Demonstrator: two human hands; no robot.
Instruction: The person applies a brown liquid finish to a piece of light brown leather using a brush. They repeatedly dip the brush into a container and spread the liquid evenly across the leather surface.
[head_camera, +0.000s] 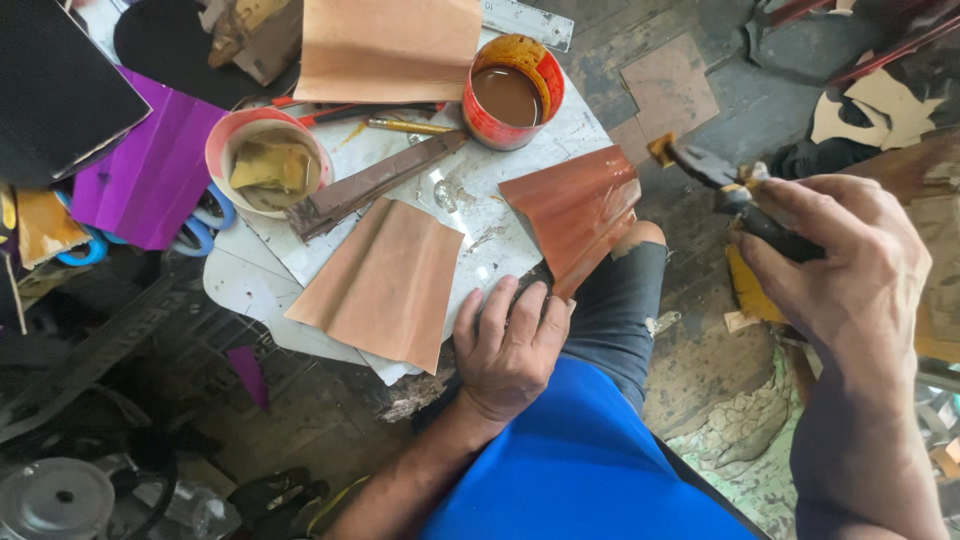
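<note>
My left hand (508, 340) rests palm down on the near edge of a white work board (470, 190), fingers together, holding nothing. It lies between a dry tan leather piece (385, 280) and a glossy, glue-wet reddish-brown leather piece (578, 208). My right hand (850, 270) is raised off to the right of the board and grips a dark-handled brush (735, 185) whose glue-stained tip points left. An open red tin of brown glue (510, 95) stands at the board's far side.
A pink bowl with a yellow sponge (268, 160), a long brown bar (375, 180), a pencil, blue-handled scissors (205, 215), purple sheet (150, 160) and another tan sheet (390, 45) crowd the board's left and back. Leather scraps litter the floor at right. My knee is under the board.
</note>
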